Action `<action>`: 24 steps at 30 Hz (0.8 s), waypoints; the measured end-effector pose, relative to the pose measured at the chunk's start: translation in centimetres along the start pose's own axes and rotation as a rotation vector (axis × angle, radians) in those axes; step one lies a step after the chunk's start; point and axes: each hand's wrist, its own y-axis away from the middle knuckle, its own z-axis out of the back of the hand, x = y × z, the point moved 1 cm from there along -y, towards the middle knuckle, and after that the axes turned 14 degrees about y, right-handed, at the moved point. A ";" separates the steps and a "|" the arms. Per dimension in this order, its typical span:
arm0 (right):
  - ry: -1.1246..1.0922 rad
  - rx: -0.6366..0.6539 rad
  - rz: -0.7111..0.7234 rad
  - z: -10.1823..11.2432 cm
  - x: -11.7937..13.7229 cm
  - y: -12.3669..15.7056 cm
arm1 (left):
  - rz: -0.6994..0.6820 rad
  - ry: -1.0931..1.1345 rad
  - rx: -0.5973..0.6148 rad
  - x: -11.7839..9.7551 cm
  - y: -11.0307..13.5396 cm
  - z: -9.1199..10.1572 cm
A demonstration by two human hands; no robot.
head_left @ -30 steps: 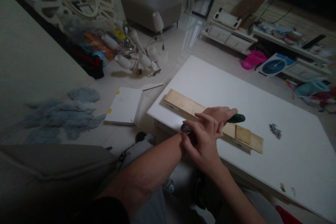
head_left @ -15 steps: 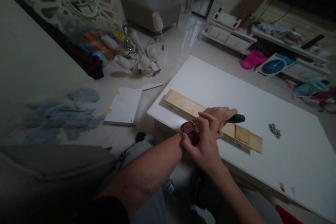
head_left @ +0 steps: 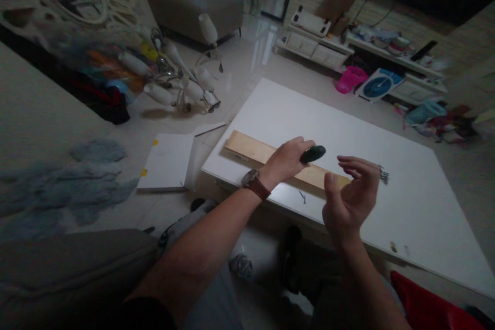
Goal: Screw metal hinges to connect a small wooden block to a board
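Note:
My left hand [head_left: 288, 159], with a watch [head_left: 250, 177] on its wrist, is closed around a tool with a dark green handle [head_left: 313, 153]. The handle sticks out to the right of the fist; the tool's other end cannot be seen. Beneath this hand a long pale wooden board [head_left: 251, 146] lies along the near side of the white table [head_left: 317, 113]. Raised over the board's right end is my right hand [head_left: 353, 198], fingers and thumb apart, holding nothing. A few thin metal fasteners [head_left: 302, 197] rest between the board and the table's near edge.
A pile of small metal fasteners [head_left: 383, 174] lies beyond my right hand. Left of the table, a white panel [head_left: 166, 162] and grey fluffy material [head_left: 96, 180] are on the floor. A chandelier [head_left: 185, 87] stands behind them. Red fabric [head_left: 421, 301] is at lower right.
My right hand has come off the left wrist and moved right, opening its fingers. My left wrist has turned, still gripping the tool. The view has swung right, and fasteners now show by the board.

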 end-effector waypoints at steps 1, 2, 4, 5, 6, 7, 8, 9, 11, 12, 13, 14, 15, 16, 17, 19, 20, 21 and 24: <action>0.004 -0.046 -0.063 0.3 -1.4 -0.2 | -0.002 0.015 -0.026 0.3 -0.2 0.2; 0.014 -0.051 -0.131 0.3 -2.7 -0.2 | -0.001 0.036 -0.043 0.6 -0.3 0.2; 0.037 0.013 -0.244 -0.1 -5.4 0.1 | 0.015 0.079 -0.058 1.2 -0.6 0.3; 0.030 0.056 -0.297 -0.5 -6.5 0.4 | 0.020 0.097 -0.064 1.5 -0.8 0.3; 0.009 0.098 -0.336 -1.0 -7.4 0.7 | 0.019 0.116 -0.068 1.6 -0.8 0.2; -0.012 0.134 -0.365 -1.6 -8.2 1.0 | 0.015 0.134 -0.072 1.8 -0.8 0.3; -0.029 0.170 -0.384 -2.1 -8.7 1.3 | 0.011 0.152 -0.076 1.8 -0.8 0.3; -0.045 0.204 -0.395 -2.6 -9.0 1.5 | 0.009 0.170 -0.080 1.8 -0.7 0.4; -0.096 0.284 -0.404 -3.6 -9.2 1.7 | 0.021 0.197 -0.092 1.7 -0.5 0.6; -0.141 0.324 -0.403 -4.1 -9.2 1.7 | 0.025 0.211 -0.096 1.6 -0.4 0.7; -0.194 0.368 -0.395 -4.6 -9.0 1.8 | 0.026 0.228 -0.097 1.6 -0.3 0.7; -0.247 0.415 -0.383 -5.0 -8.8 1.7 | 0.026 0.240 -0.103 1.6 -0.2 0.8; -0.294 0.450 -0.378 -5.4 -8.7 1.7 | 0.025 0.243 -0.112 1.6 -0.1 0.8; -0.340 0.477 -0.369 -5.7 -8.5 1.7 | 0.022 0.232 -0.123 1.6 -0.1 0.8; -0.386 0.493 -0.353 -6.0 -8.3 1.6 | 0.019 0.209 -0.138 1.7 -0.1 0.8; -0.447 0.498 -0.321 -6.3 -8.2 1.5 | -0.001 0.149 -0.164 1.8 -0.2 0.5; -0.461 0.487 -0.321 -6.3 -8.2 1.5 | -0.014 0.122 -0.176 1.7 -0.3 0.3; -0.466 0.477 -0.335 -6.2 -8.3 1.5 | -0.029 0.102 -0.185 1.7 -0.3 0.0; -0.436 0.429 -0.377 -5.5 -8.6 1.6 | -0.072 0.094 -0.223 1.0 -0.4 -1.0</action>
